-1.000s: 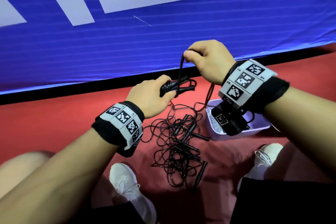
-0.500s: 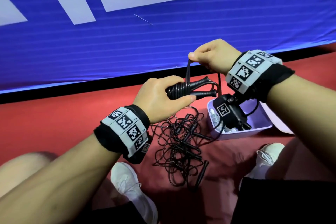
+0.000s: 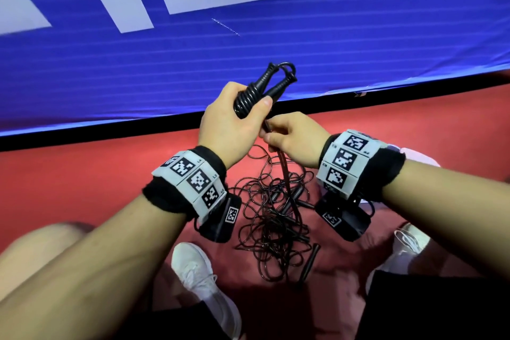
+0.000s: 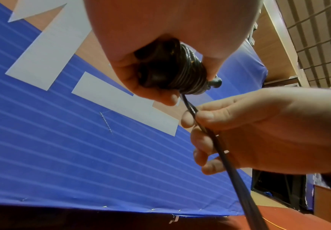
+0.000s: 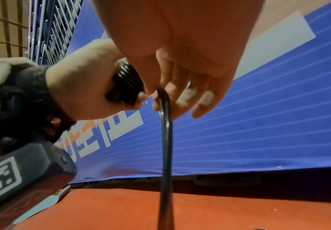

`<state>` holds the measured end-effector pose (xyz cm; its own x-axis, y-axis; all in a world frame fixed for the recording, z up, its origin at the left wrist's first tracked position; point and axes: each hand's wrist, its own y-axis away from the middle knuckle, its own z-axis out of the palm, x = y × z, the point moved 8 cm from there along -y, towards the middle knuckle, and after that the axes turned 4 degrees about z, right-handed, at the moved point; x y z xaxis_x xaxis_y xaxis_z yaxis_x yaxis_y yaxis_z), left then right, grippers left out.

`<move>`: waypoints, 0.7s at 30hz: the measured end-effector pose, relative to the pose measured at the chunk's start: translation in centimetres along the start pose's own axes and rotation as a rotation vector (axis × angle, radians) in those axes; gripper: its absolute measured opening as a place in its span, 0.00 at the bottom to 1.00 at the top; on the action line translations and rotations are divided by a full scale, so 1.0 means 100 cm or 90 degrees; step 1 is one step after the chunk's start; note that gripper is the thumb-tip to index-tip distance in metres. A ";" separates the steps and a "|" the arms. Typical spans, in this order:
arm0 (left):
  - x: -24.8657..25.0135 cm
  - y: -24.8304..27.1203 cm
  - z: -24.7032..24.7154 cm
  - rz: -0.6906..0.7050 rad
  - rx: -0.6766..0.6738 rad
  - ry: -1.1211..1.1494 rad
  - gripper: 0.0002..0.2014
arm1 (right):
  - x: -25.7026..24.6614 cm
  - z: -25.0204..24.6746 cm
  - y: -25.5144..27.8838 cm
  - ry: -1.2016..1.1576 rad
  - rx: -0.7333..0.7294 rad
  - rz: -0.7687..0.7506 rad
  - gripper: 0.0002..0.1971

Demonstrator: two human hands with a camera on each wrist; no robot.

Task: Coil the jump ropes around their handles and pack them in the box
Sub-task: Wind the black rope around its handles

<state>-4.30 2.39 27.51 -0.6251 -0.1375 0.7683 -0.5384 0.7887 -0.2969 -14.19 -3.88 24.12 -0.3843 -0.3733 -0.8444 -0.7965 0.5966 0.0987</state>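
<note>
1. Blue banner [image 3: 248,58] with pale block shapes fills the background, ending in a black strip above the red floor [image 3: 82,174].
2. Both forearms reach in over the floor, each with a black wrist strap carrying grey marker tiles; white shoes [image 3: 201,281] show at the bottom edge.
3. Between the feet a tangled pile of ropes [image 3: 271,218] lies loose on the floor, several black handles mixed in, one lone handle [image 3: 309,265] lying at its near right edge.
4. Only a pale corner of the box [image 3: 414,153] shows, behind the right wrist strap; what is inside cannot be told.
5. Left hand [image 3: 231,124] is raised, fingers wrapped round the coiled handles [image 3: 256,94], two black handles side by side with cord wound in tight turns round their lower part; the handle tips stick up and away, joined by a short loop.
6. Right hand [image 3: 295,141] sits just beside and below the left, thumb and fingertips [image 4: 202,116] pinching the free cord [image 5: 165,132] right where it leaves the coil; the cord runs down from there into the pile.
</note>
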 end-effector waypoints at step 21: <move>-0.016 -0.012 -0.012 -0.011 0.038 -0.057 0.16 | 0.001 -0.019 0.002 0.135 -0.015 0.052 0.12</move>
<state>-2.00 2.40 27.35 -0.6624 -0.2058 0.7204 -0.5803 0.7491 -0.3196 -15.33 -5.17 25.05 -0.5352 -0.4667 -0.7041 -0.7683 0.6154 0.1761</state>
